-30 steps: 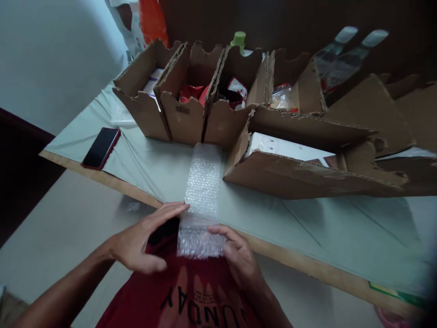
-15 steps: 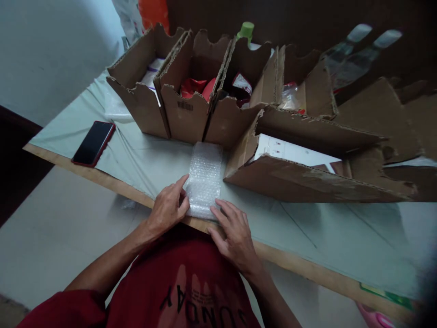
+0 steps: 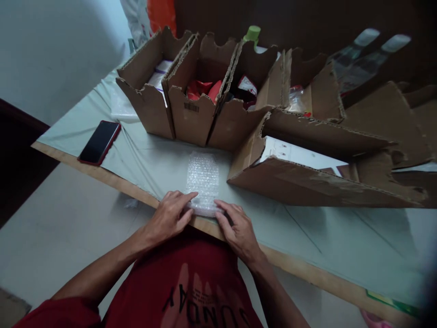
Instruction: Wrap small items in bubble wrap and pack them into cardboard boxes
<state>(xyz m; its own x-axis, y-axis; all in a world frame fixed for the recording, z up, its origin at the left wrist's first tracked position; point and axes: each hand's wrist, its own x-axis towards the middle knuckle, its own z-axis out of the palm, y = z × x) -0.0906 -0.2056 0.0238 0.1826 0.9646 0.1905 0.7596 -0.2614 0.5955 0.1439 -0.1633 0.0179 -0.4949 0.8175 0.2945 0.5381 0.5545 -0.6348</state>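
Observation:
A strip of clear bubble wrap (image 3: 202,175) lies on the pale green cloth by the table's front edge. Its near end forms a thicker fold or roll, and whatever may be inside cannot be made out. My left hand (image 3: 173,213) grips the left side of that near end between thumb and fingers, the index finger reaching over the top. On the right side, my right hand (image 3: 239,228) pinches the same folded end with thumb and fingertips.
Several open cardboard boxes (image 3: 191,114) stand along the back, holding packets. A long box (image 3: 317,182) with white printed items sits to the right. On the left lies a phone (image 3: 99,142) in a red case. Clear bottles (image 3: 362,59) stand behind the boxes.
The bubble wrap's far end has drawn nearer to me, away from the boxes. My right thumb has moved up onto the folded near end, closing the right hand on it. The view has shifted slightly.

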